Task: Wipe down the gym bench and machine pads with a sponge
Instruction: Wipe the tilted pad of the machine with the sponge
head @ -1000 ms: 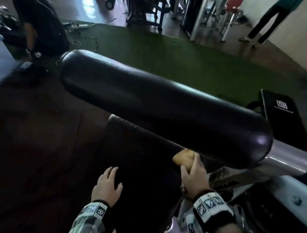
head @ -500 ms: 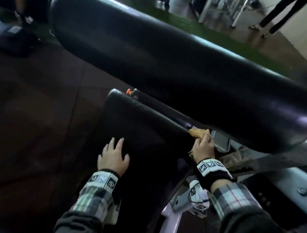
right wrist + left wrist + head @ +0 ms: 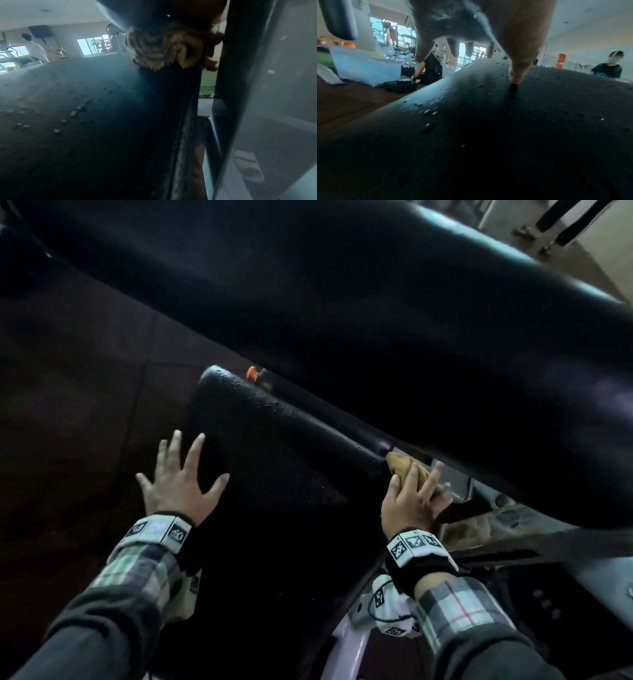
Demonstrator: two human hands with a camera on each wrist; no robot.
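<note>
Now from the head view, the right hand [image 3: 411, 501] grips the sponge [image 3: 404, 463] against the far edge of the wet pad [image 3: 274, 474], under the roller [image 3: 342, 302]; the left hand [image 3: 181, 477] lies flat, fingers spread, holding nothing. Left wrist: straight fingers [image 3: 518, 70] touch the beaded pad [image 3: 488, 135]. Right wrist: sponge [image 3: 163, 54] bunched under the fingers, on the pad's edge.

Head view looks down from above; wrist views skim close along the shared black pad [image 3: 274, 474].
</note>
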